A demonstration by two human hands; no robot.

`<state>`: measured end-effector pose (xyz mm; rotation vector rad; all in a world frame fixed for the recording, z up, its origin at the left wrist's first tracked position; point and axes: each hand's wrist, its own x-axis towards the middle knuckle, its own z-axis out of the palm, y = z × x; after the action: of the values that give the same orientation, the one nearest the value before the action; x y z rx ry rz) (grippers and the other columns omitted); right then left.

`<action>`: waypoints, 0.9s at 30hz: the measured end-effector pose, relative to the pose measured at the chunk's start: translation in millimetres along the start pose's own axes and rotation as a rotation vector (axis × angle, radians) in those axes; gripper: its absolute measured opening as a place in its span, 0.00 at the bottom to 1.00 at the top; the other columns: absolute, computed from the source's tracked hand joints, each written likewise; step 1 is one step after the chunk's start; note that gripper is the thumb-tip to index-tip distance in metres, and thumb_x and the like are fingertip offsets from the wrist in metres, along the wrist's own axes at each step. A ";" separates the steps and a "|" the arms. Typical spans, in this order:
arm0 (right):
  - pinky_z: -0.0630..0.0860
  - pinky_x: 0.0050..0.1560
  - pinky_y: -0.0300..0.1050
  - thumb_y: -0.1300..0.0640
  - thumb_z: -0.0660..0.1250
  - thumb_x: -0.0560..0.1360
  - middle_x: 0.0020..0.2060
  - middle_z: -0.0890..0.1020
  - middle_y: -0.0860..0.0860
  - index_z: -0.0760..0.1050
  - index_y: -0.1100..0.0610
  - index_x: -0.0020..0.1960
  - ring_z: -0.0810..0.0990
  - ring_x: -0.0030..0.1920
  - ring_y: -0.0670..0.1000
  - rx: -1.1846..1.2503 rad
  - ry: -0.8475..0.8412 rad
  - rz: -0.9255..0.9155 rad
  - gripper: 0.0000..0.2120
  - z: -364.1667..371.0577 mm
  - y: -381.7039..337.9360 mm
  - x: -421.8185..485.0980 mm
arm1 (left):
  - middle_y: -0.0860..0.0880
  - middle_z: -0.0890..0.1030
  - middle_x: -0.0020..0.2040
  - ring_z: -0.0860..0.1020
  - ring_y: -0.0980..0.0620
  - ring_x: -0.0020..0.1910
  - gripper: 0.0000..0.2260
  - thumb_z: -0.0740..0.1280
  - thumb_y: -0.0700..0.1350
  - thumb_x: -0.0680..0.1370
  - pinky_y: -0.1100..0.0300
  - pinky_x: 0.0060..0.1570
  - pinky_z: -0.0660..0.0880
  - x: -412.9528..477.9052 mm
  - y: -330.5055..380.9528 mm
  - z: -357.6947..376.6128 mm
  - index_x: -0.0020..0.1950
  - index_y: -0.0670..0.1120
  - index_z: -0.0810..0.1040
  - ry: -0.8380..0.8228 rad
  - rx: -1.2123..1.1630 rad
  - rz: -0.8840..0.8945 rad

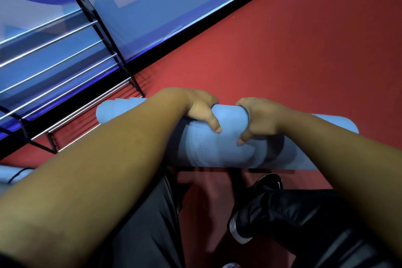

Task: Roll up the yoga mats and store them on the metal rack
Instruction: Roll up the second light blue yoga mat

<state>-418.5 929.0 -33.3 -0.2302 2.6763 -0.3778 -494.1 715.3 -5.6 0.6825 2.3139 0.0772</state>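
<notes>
Forearms nearest the lens, a black shoe (267, 185) below them. My left hand (201, 106) and right hand (258, 119) sit side by side at mid-roll on the blue yoga mat (217, 150). Fingers curl over its far side and thumbs press the near side; I judge this grip keeps the roll from springing open. The metal rack (65, 72) stands left of and beyond my fingers. The red floor (282, 50) lies beneath, with a blue wall banner (163, 11) beyond.

Open floor right, rack crowding left
From the rolled mat (208, 148), red floor (293, 61) lies open from 12 to 3 o'clock up to the blue wall banner (174, 6); the metal rack (92, 14) blocks 9 to 11 o'clock, beside the mat's left end; a black shoe (267, 184) sits at 5.
</notes>
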 end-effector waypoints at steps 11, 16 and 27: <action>0.82 0.55 0.50 0.36 0.86 0.58 0.51 0.85 0.43 0.78 0.44 0.61 0.83 0.51 0.48 0.163 -0.085 0.049 0.36 -0.7 8.0 -4.4 | 0.52 0.77 0.58 0.78 0.45 0.56 0.49 0.81 0.75 0.55 0.49 0.51 0.76 11.1 31.9 14.6 0.67 0.52 0.69 0.132 0.405 0.084; 0.81 0.59 0.52 0.35 0.85 0.61 0.56 0.83 0.43 0.74 0.43 0.66 0.82 0.55 0.49 0.180 -0.126 0.034 0.38 -0.4 8.0 -5.9 | 0.56 0.80 0.49 0.80 0.51 0.46 0.42 0.81 0.72 0.54 0.51 0.44 0.79 5.8 30.3 7.4 0.61 0.56 0.72 0.094 0.292 0.051; 0.69 0.73 0.60 0.25 0.76 0.65 0.74 0.68 0.52 0.53 0.48 0.85 0.68 0.73 0.62 -0.171 -0.097 0.035 0.60 -0.2 3.9 -2.4 | 0.58 0.85 0.50 0.84 0.52 0.49 0.33 0.84 0.67 0.54 0.49 0.55 0.84 5.4 8.4 0.7 0.55 0.58 0.81 0.049 -0.041 -0.045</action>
<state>-416.8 933.3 -33.4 -0.2452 2.6136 -0.1236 -493.2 725.1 -7.5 0.6147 2.3667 0.1212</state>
